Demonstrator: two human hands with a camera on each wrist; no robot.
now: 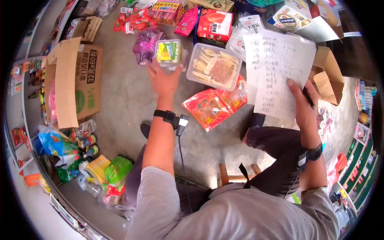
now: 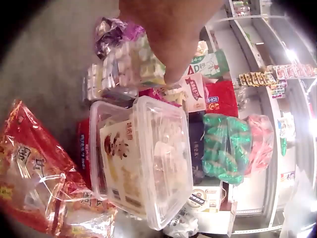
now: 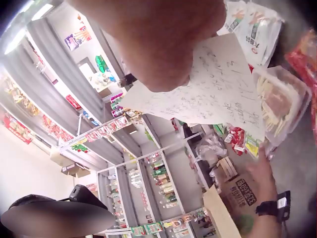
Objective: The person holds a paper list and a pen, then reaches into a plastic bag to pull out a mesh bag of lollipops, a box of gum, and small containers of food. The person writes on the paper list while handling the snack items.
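Note:
My left hand [image 1: 164, 82] grips the near side of a small clear box [image 1: 168, 52] with a green and yellow label, fingers at its left and thumb at its right; in the left wrist view the hand [image 2: 168, 29] partly covers the boxes. Another clear container shows partly under it. My right hand [image 1: 305, 108] holds handwritten paper sheets [image 1: 280, 76] by their lower right part, with a black pen [image 1: 309, 98] between its fingers. Between the hands stands a larger clear tub [image 1: 215, 66] of pale sticks and a brownish packet.
Red snack packets [image 1: 212, 108] lie on the floor below the tub. A purple bag [image 1: 148, 45] is left of the small box. Beyond are a red packet [image 1: 215, 25] and a beer carton [image 1: 289, 17]. Cardboard boxes stand left [image 1: 86, 80] and right [image 1: 329, 76]; stocked shelves line both sides.

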